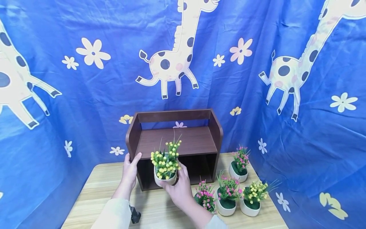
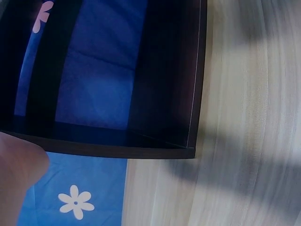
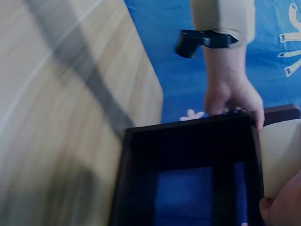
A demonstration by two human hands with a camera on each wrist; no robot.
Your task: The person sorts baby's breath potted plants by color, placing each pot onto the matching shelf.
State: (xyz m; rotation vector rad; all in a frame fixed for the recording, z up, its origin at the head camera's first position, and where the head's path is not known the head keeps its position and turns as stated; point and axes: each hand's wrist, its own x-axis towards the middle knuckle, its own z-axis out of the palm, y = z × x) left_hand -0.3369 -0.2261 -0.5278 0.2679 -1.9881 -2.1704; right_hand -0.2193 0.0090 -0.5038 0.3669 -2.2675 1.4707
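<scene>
A dark brown two-tier shelf (image 1: 177, 140) stands on the wooden table against the blue curtain. At its left side panel, my left hand (image 1: 130, 170) grips the edge, thumb at the front corner of the upper board. Part of that hand (image 2: 21, 174) shows by the panel in the left wrist view. My right hand (image 1: 180, 187) holds a potted plant (image 1: 166, 167) with yellow flowers by its white pot, in front of the upper board's front edge. In the right wrist view, the white pot (image 3: 280, 155) appears beside the board's edge, with the right hand's fingers (image 3: 284, 202) against it.
To the right of the shelf, several potted plants sit on the table (image 1: 100, 181): pink ones (image 1: 227, 194) and a yellow one (image 1: 251, 197). A black wrist device (image 1: 135, 215) sits at the left sleeve. Blue curtain (image 1: 114, 95) with giraffes surrounds the table.
</scene>
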